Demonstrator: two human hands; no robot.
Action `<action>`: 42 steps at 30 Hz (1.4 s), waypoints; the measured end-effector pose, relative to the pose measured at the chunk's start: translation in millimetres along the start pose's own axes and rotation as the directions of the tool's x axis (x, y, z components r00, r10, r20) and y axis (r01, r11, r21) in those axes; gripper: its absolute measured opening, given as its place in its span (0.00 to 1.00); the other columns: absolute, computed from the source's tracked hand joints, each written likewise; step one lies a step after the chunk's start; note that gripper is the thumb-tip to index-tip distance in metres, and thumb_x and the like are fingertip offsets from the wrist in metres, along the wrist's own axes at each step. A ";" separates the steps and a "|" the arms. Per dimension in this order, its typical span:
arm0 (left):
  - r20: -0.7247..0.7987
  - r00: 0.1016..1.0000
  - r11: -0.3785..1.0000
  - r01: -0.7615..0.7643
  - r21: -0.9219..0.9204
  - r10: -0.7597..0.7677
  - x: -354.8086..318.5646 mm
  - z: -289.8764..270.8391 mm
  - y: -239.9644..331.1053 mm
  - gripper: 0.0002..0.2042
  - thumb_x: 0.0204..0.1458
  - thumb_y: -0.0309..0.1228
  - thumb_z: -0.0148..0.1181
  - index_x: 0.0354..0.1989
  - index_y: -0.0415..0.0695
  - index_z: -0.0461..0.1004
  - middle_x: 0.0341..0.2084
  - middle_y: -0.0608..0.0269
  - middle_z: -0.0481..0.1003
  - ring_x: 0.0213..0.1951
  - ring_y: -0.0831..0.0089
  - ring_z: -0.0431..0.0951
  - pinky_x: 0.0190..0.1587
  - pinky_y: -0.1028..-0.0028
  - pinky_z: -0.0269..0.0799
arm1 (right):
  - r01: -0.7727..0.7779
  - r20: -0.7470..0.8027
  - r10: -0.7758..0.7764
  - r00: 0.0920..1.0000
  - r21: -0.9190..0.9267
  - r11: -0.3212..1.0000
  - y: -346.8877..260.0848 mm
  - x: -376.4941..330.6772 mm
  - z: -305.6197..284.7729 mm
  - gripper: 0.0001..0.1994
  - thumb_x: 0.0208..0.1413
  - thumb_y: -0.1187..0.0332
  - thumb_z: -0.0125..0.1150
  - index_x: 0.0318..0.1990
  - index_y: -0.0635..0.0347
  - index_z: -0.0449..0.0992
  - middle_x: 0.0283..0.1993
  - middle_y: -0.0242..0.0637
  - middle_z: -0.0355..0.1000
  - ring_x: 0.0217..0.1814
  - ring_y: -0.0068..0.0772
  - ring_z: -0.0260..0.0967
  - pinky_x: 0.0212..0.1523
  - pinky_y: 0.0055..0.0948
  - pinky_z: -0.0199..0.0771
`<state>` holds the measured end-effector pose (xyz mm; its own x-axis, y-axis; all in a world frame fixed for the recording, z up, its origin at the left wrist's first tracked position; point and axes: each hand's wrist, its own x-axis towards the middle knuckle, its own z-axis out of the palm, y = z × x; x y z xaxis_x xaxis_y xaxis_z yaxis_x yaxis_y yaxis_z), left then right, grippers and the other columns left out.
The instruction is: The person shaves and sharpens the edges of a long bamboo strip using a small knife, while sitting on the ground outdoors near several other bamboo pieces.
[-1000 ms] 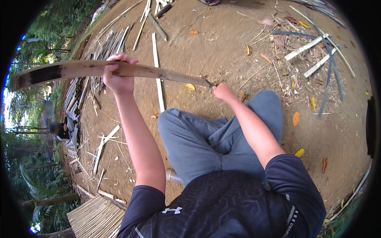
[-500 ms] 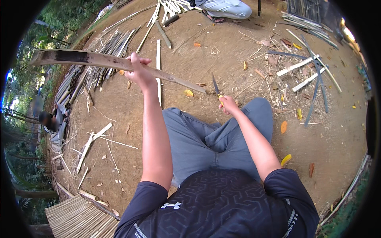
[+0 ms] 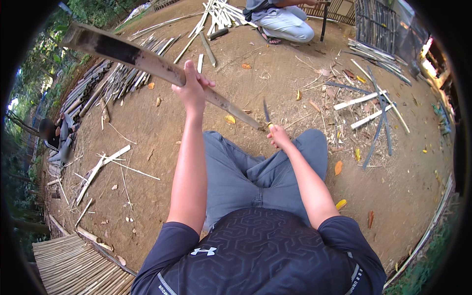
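My left hand (image 3: 191,91) grips a long split bamboo piece (image 3: 152,63) near its middle, thumb up along it. The bamboo slants from the upper left down to the right, its hollow, dark-stained inside showing. Its lower end comes close to my right hand (image 3: 279,137); whether it touches the ground or the hand I cannot tell. Closed around the yellow handle of a knife (image 3: 267,111), my right hand rests in front of my right knee. The narrow dark blade points away from me.
Split bamboo strips (image 3: 135,66) lie piled at the left, pale strips (image 3: 221,17) at the far side. Crossed slats (image 3: 376,105) lie on the right. One person (image 3: 285,24) crouches ahead, another sits far left. A bamboo slat mat (image 3: 81,263) is at the lower left.
The bamboo's upper end has risen and it slants more steeply. My left hand has moved slightly right, and the bamboo's lower end is nearer my right hand. The knife is still held.
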<state>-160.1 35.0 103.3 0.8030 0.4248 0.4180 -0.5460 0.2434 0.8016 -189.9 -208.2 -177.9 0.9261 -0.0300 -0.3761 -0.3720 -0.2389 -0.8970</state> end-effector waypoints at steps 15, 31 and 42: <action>0.108 0.982 0.986 0.159 -0.041 -0.154 10.6 -15.2 -1.5 0.20 0.60 0.36 0.58 0.17 0.45 0.60 0.11 0.65 0.61 0.13 0.71 0.68 0.19 0.68 0.71 | 0.264 -0.001 -0.279 0.960 -0.323 0.909 -130.0 -71.3 47.1 0.23 0.67 0.56 0.46 0.32 0.68 0.76 0.27 0.56 0.74 0.34 0.60 0.75 0.39 0.50 0.71; 0.183 0.976 0.993 0.119 -0.011 -0.115 27.1 1.5 -8.1 0.19 0.59 0.32 0.56 0.16 0.43 0.63 0.10 0.65 0.64 0.13 0.71 0.71 0.18 0.69 0.70 | 0.252 0.055 -0.250 0.967 -0.371 0.894 -168.6 -63.1 26.4 0.23 0.66 0.55 0.51 0.31 0.68 0.79 0.19 0.49 0.73 0.22 0.42 0.72 0.29 0.40 0.69; 0.191 0.971 0.988 0.151 -0.029 -0.143 28.2 -0.3 -6.6 0.17 0.58 0.33 0.58 0.17 0.43 0.65 0.10 0.65 0.65 0.13 0.72 0.71 0.18 0.71 0.71 | 0.157 0.087 -0.135 0.987 -0.343 0.926 -159.4 -53.6 22.7 0.23 0.66 0.55 0.51 0.31 0.69 0.80 0.18 0.46 0.71 0.21 0.37 0.70 0.29 0.39 0.69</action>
<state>-133.9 45.7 109.6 0.9034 0.2117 0.3730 -0.4252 0.3296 0.8429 -181.7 -146.4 -20.1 0.9588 0.0870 -0.2703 -0.1777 -0.5587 -0.8101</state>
